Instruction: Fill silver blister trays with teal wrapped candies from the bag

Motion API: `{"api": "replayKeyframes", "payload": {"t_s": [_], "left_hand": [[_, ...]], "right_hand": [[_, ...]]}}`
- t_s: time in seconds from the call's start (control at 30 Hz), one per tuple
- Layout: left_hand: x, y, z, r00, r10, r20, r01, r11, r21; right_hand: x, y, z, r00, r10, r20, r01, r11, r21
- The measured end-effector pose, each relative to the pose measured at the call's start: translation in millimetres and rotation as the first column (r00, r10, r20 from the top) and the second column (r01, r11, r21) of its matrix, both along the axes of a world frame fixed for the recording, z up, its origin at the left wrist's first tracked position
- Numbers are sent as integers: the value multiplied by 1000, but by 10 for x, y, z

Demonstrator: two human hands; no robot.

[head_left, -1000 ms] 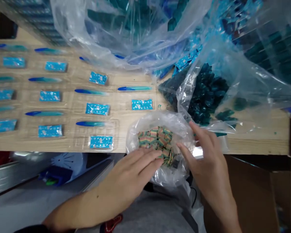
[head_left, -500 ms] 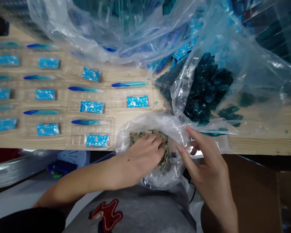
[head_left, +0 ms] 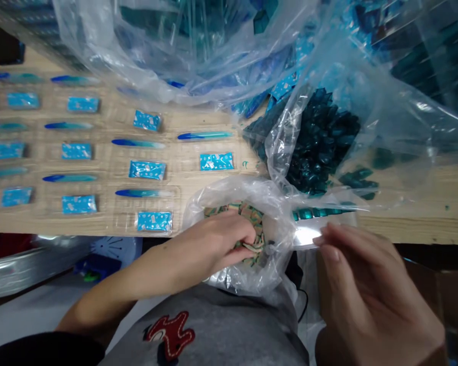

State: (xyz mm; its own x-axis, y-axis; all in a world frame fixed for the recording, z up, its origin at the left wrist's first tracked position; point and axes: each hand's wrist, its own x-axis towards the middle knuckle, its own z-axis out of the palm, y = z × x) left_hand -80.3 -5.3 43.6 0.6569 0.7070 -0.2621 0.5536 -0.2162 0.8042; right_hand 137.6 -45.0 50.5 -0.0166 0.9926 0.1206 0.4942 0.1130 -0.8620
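Note:
My left hand reaches into a small clear plastic bag at the wooden table's front edge, its fingers curled around some of the rainbow-striped pieces inside. My right hand is off to the right of the bag and nearer to me, fingers held together and blurred; nothing shows in it. Just above it a row of dark teal pieces lies in clear plastic.
Clear trays on the wooden table hold light blue packets and blue pens in rows. A clear bag of dark teal wrapped pieces sits at right, bigger bags of blue goods behind. A cardboard box stands lower right.
My left hand went into the small bag and closed on the striped pieces. My right hand let go of the bag's rim and drew back toward me to the right.

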Motion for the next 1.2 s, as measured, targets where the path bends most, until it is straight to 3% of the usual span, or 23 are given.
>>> {"api": "replayKeyframes", "payload": {"t_s": [0.1,0.2,0.27,0.37,0.6,0.8,0.93,1.07,1.2], "left_hand": [[-60,-68,96,905,353,239,-322,933,-159],[-66,-141,83,757,551,351,-457,831,-318],[-61,-172,54,699,601,388,-469,794,-386],[-68,-197,41,666,623,410,-460,776,-431],[-25,-227,54,565,710,420,-613,702,-362],[-4,-253,48,654,563,505,-549,813,-195],[-71,-244,61,740,478,472,-498,862,-93],[-97,-248,59,767,455,452,-507,862,-6],[-76,-295,57,773,451,446,-511,860,17]], "right_hand": [[-142,-7,43,983,168,-73,-174,981,-83],[-329,34,-3,943,257,-213,-289,948,-136],[-420,56,-44,935,221,-278,-264,956,-127],[-473,55,-73,936,140,-323,-192,972,-136],[-502,25,-14,900,-6,-436,-99,971,-217],[-608,62,-12,842,-67,-535,-63,973,-220],[-585,73,-42,821,-12,-570,-117,975,-190],[-562,71,-62,812,33,-582,-169,969,-181],[-597,47,-77,835,-10,-550,-85,986,-146]]}}
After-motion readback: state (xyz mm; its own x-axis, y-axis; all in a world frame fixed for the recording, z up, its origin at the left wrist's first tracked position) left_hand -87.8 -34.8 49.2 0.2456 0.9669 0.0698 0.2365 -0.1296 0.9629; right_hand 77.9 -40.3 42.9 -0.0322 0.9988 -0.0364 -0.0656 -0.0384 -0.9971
